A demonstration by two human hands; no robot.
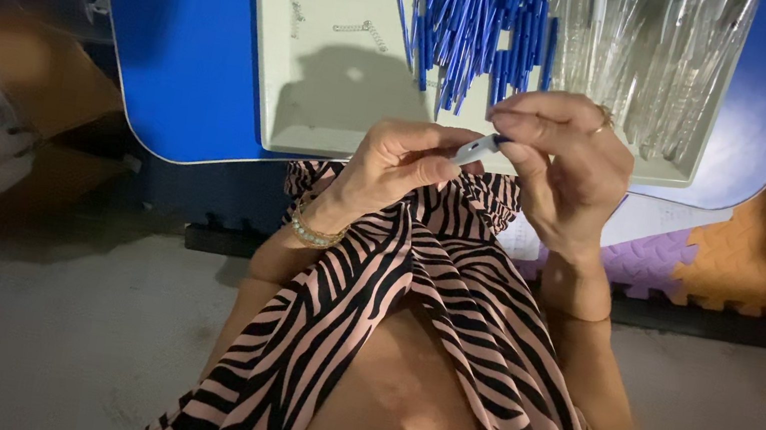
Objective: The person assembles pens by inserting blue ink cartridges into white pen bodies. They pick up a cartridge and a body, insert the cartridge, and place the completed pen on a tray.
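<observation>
Blue table (183, 64) carries a pale tray (316, 124): blue refills (478, 17) heaped, clear barrels (650, 53) stacked beside, a few springs (360, 32). Left hand (401, 162) and right hand (563, 161) both pinch one pen (479, 146) over the tray's near edge. Assembly looks early, most parts loose.

Looking down, both hands meet just in front of the desk edge: the left hand (401, 162) pinches a small clear pen barrel (474, 148) and the right hand (563, 161) has its fingertips on the blue end of it. Right behind them a pale tray (321, 85) sits on the blue desk (187, 34), with a heap of blue pen refills (478, 17) in the middle, a pile of clear barrels (650, 53) to the right and a few little springs (362, 32) lying loose. There's a pearl bracelet (315, 232) on the left wrist and zebra-striped fabric (412, 290) draped over the lap.
</observation>
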